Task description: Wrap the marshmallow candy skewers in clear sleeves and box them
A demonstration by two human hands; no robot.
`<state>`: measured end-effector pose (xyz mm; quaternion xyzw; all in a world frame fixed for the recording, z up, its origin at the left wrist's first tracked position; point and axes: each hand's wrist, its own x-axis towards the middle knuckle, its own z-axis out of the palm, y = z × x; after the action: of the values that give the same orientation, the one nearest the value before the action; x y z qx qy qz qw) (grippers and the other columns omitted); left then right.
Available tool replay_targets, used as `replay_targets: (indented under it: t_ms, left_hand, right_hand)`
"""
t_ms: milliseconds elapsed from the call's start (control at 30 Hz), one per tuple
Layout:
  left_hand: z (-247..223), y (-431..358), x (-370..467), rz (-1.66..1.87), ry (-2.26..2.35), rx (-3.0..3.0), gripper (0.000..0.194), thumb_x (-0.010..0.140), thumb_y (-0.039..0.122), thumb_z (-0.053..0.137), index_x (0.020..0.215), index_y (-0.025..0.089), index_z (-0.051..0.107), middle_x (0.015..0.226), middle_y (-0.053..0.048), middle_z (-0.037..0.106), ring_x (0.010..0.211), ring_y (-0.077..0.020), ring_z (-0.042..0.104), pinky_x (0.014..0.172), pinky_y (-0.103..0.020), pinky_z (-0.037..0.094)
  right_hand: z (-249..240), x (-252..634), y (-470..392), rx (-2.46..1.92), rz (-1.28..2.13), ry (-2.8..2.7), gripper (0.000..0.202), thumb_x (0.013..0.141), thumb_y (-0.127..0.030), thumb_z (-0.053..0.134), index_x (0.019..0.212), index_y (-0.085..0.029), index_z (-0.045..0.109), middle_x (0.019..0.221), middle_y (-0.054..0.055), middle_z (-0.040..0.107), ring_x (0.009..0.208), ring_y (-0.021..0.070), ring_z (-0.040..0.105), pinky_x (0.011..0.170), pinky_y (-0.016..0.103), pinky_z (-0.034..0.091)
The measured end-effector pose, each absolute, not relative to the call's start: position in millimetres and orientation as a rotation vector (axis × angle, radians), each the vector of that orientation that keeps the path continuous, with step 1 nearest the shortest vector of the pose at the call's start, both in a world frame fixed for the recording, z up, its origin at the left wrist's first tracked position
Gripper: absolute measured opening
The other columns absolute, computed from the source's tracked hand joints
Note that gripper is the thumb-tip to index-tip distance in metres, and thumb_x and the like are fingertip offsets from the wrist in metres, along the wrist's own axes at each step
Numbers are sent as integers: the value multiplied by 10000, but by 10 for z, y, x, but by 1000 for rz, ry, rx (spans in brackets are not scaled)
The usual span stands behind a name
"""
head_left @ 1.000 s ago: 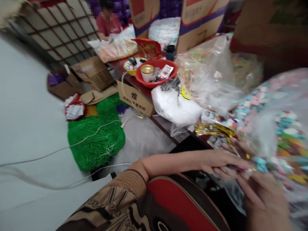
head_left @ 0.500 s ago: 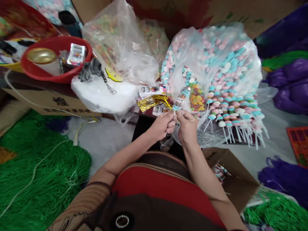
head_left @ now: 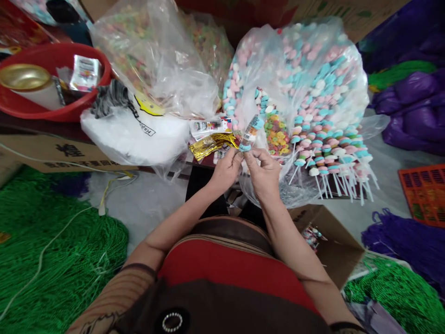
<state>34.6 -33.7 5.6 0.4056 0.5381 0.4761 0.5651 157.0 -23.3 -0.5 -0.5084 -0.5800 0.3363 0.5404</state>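
Both my hands meet at the front edge of the table, fingers pinched at the lower end of a wrapped candy skewer [head_left: 251, 132]. My left hand [head_left: 227, 171] grips it from the left and my right hand [head_left: 263, 174] from the right. The skewer stands tilted, its blue top up and its clear printed wrapper around it. Just behind my left hand lie gold twist ties [head_left: 212, 145] and printed wrappers [head_left: 210, 126]. Ring-shaped gummies [head_left: 276, 134] sit behind my right hand, with unwrapped marshmallow skewers [head_left: 333, 153] to the right.
Large bags of marshmallows [head_left: 313, 69] and gummies [head_left: 146, 55] stand at the back. A red basin [head_left: 21, 109] and white bag [head_left: 128, 134] are left. An open carton [head_left: 339, 250] sits low right; green strings [head_left: 62, 246] cover the lower left.
The view has shifted, so the table's contents appear farther left and slightly higher. My hands remain together at the skewer's lower end, and the skewer's wrapped part shows more clearly.
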Motion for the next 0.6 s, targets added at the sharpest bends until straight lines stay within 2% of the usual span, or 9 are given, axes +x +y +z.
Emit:
replay_targets:
  t_ms: [67,167,233,300,367,433,533,600]
  left_hand:
    - [16,-348,351,1141,1215,1017,96,961,319,621,974,224,611,634,52,555,562,-120,508,602,-228,393]
    - [31,-319,322,1219,1086,1035,301,902,311,696,1177,219,615,834,-4,667,753,-148,634,712,-239,487]
    - [137,-262,276,1269,957,981,375,873,283,713,1232,230,618,1008,-43,704,949,-176,673,819,-266,525]
    - [314,-203,222,1316,808,915,314,920,277,627,1232,238,634,1112,-61,710,1059,-194,674,863,-296,539]
    - [517,-185,170,1356,651,857,294,995,294,473,1224,238,650,1085,-59,720,1033,-194,692,838,-311,547]
    - [685,-243,128,1398,593,850,382,1041,392,372,1190,231,684,958,-49,731,936,-189,708,777,-306,550]
    - [772,-444,87,1372,745,944,634,1001,659,349,928,182,760,723,-62,693,776,-195,700,645,-282,528]
    - [713,-563,80,1216,850,1027,723,940,764,374,765,170,747,608,-70,652,669,-188,676,569,-269,494]
  right_hand:
    - [-1,1559,-237,-1220,850,-1331,200,886,-417,695,816,-231,716,859,-8,699,772,152,630,784,318,533]
    - [20,1583,-247,-1203,850,-1384,201,902,-398,662,809,-224,700,853,0,709,824,160,654,842,323,530]
    - [50,1603,-267,-1166,791,-1486,175,911,-367,645,811,-230,687,865,9,722,863,175,670,883,343,531]
    - [83,1610,-296,-1111,720,-1593,149,923,-339,631,815,-243,670,891,18,735,878,188,679,889,359,538]
    - [112,1610,-318,-1068,647,-1666,139,936,-324,620,822,-253,656,916,26,743,895,199,686,893,376,544]
    - [143,1623,-311,-1045,568,-1701,136,946,-313,605,835,-255,657,929,31,747,916,208,692,905,392,547]
    - [231,1683,-243,-1031,429,-1685,139,946,-290,593,839,-258,675,907,30,745,924,217,695,915,418,547]
    - [327,1730,-194,-1039,365,-1652,141,946,-294,603,836,-266,687,892,28,744,927,222,697,931,440,547]
